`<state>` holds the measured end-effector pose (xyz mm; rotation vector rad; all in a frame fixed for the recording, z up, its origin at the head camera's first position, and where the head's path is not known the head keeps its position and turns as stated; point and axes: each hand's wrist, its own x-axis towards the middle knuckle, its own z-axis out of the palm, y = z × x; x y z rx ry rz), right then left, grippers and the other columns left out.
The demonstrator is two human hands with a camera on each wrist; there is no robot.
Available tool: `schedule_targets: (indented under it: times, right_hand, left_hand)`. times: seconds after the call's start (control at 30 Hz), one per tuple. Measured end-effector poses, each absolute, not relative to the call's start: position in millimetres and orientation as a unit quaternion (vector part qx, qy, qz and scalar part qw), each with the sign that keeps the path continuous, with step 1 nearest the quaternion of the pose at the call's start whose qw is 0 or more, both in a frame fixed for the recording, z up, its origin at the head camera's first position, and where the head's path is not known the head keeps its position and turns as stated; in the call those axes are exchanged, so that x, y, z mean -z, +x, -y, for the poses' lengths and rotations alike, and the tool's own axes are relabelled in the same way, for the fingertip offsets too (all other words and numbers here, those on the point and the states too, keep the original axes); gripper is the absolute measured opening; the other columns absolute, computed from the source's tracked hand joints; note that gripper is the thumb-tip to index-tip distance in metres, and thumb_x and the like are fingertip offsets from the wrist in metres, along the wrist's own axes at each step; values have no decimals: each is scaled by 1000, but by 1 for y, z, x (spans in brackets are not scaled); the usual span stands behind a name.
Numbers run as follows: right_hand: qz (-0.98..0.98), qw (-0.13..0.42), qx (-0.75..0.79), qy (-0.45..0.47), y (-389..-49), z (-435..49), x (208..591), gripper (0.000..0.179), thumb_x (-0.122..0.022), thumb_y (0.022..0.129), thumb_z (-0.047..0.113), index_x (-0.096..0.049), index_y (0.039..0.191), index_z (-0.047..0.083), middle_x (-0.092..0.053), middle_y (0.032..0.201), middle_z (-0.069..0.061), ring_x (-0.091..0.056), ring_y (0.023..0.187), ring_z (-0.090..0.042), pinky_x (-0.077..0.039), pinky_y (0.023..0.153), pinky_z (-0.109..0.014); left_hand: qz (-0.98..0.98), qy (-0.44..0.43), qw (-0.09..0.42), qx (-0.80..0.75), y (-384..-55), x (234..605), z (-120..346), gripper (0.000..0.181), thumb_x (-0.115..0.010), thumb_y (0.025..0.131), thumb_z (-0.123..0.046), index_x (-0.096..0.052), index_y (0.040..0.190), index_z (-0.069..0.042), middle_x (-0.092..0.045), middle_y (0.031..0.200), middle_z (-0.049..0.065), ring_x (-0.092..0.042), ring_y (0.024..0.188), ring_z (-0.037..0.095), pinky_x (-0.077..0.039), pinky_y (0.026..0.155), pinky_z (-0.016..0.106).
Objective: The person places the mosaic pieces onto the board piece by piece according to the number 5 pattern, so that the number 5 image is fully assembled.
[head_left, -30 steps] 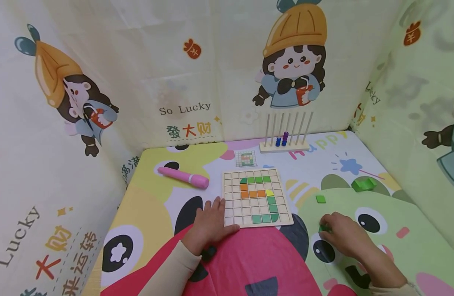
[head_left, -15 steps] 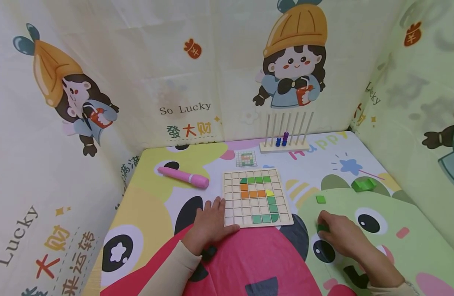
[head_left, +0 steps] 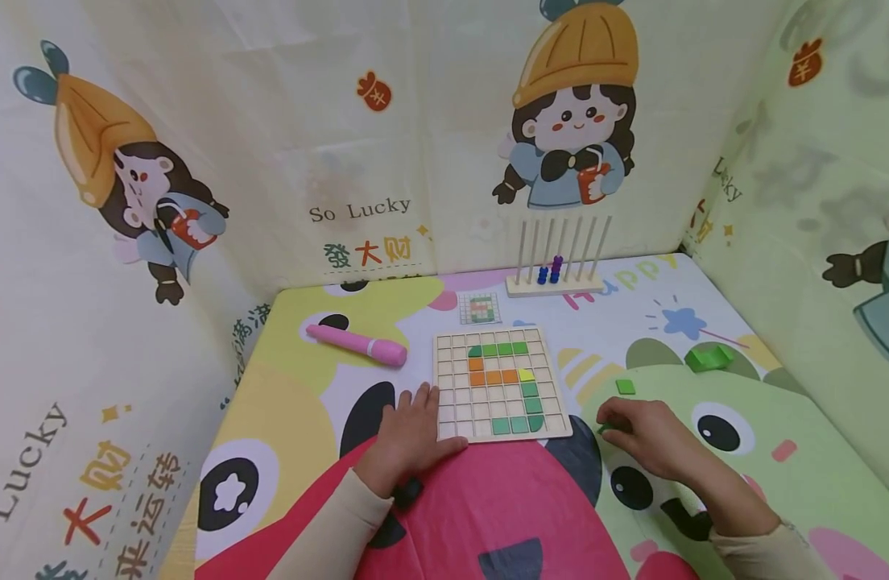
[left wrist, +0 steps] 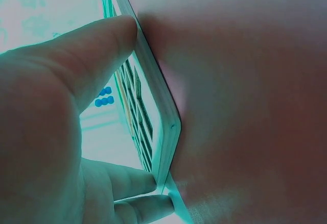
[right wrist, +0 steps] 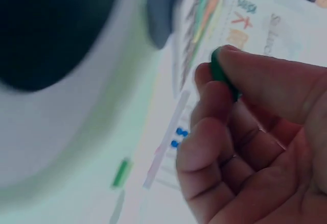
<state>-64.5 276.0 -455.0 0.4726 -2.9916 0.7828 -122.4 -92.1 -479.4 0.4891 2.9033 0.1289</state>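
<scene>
A square wooden grid board lies on the table, with green, orange and yellow tiles set in it in a shape like a 5. My left hand rests at its near left corner. In the left wrist view, the straight thumb touches one edge and two fingertips reach the adjoining edge. To the right of the board, my right hand is held over the table. Its thumb and index finger pinch a small dark green tile, mostly covered by the fingers in the head view.
A loose green tile lies beyond my right hand, and a green holder-like piece sits farther right. Behind the board are a small pattern card and a rod counting stand with blue and purple beads. A pink pen-shaped object lies left.
My right hand has moved left and slightly away from me, carrying the green tile toward the board. The left hand stays at the board's corner. The head view has shifted slightly.
</scene>
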Motion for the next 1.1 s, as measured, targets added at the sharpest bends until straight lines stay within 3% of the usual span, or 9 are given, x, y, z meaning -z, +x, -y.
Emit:
schedule_targets:
  times: [0.3,0.67,0.87,1.1]
  right_hand:
    - [935,-31,-322,148,-96,-243,442,13,-79,91,14,-71,101,14,-67,82,9,-58,76,-9,-49,65,-25]
    - [915,-75,-348,187,-120,-198,451,15,-77,92,9,-70,106,11,-69,86,8,-62,80,-9,-53,72,-27]
    - [910,-62,-345,223,-126,-179,457,9,-76,92,11,-70,93,17,-65,81,11,-58,76,-6,-51,73,-27]
    - [902,-49,-333,271,-133,-162,457,8,-74,92,9,-70,94,16,-65,86,11,-58,77,-4,-51,74,-27]
  left_hand:
    - [-980,166,102,-47,-124,481,91,107,-72,81,-70,-37,159,-6,-42,160,16,-43,140,39,-49,99,61]
    - [-981,160,104,-44,-124,480,90,107,-71,82,-70,-36,160,-6,-41,161,16,-43,141,39,-48,101,60]
    - [-981,161,103,-35,-125,480,90,107,-70,82,-72,-37,160,-6,-41,161,16,-43,141,39,-48,100,60]
    - [-981,162,103,-35,-126,482,90,107,-70,82,-72,-37,159,-6,-42,161,17,-43,141,39,-48,100,60]
